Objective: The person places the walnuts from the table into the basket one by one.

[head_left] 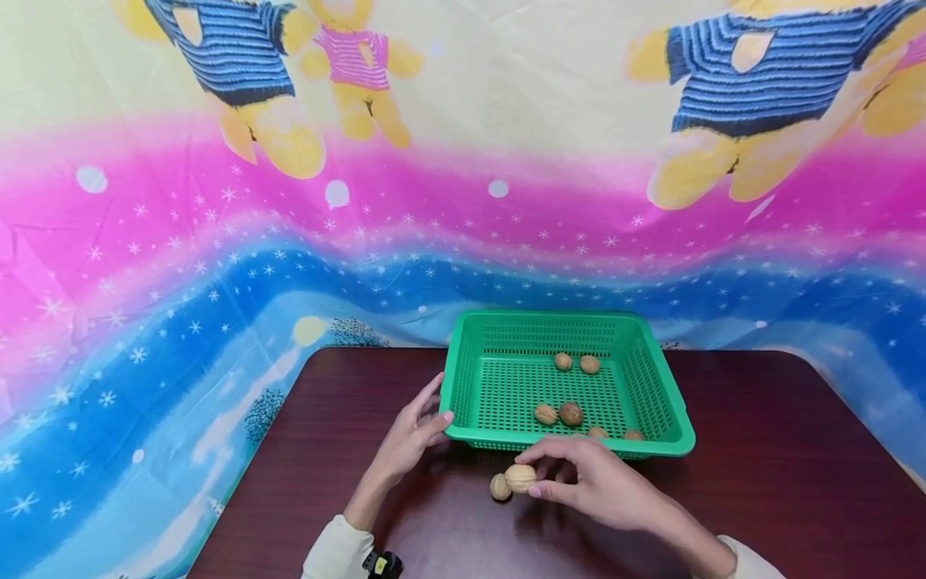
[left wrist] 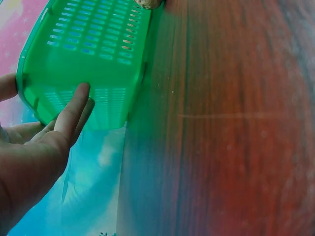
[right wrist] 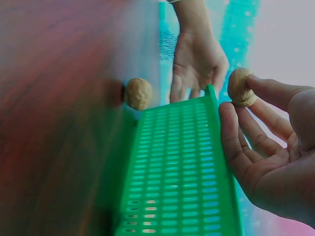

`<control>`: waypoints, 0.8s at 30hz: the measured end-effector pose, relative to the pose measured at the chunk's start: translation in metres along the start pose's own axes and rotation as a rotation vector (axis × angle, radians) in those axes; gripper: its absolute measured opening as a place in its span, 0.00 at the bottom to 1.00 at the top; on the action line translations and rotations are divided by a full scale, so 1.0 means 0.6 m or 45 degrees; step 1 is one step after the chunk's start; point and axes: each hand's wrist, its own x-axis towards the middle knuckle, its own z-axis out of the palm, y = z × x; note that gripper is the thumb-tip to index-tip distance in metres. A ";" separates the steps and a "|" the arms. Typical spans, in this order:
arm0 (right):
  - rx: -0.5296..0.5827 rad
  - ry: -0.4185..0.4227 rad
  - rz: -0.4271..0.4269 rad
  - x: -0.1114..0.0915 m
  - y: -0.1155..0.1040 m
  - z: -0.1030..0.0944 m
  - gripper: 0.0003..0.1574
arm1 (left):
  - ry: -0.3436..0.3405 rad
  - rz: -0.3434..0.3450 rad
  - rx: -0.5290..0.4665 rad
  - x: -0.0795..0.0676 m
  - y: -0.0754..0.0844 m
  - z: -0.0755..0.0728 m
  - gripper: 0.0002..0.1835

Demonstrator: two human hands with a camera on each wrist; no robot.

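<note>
A green plastic basket (head_left: 673,390) with slotted walls stands on the table, several walnuts (head_left: 571,414) lying inside. My left hand (head_left: 407,438) holds its front left corner, thumb over the rim; in the left wrist view the fingers (left wrist: 74,110) lie straight along the outer wall. In front of the basket, my right hand (head_left: 604,486) pinches a walnut (head_left: 520,478) between thumb and fingertips. The right wrist view shows this pinched walnut (right wrist: 240,87) beside the basket rim. Another walnut (head_left: 500,487) rests on the table, just left of the held one.
The dark red-brown wooden table (head_left: 767,466) has rounded far corners. Behind it hangs a colourful cloth (head_left: 499,233) printed with bears and snowflakes, close to the basket's back rim. A small black object (head_left: 383,564) shows by the left sleeve (head_left: 337,551).
</note>
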 end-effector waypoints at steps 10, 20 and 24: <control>-0.152 0.161 0.016 0.026 -0.012 -0.011 0.17 | -0.004 -0.004 -0.007 0.001 -0.002 0.000 0.41; -0.200 0.221 -0.021 0.061 0.007 -0.023 0.17 | 0.021 -0.015 -0.006 0.002 -0.003 0.001 0.40; -0.211 0.219 0.016 0.073 0.018 -0.032 0.17 | 0.017 -0.015 -0.004 0.002 -0.001 -0.001 0.41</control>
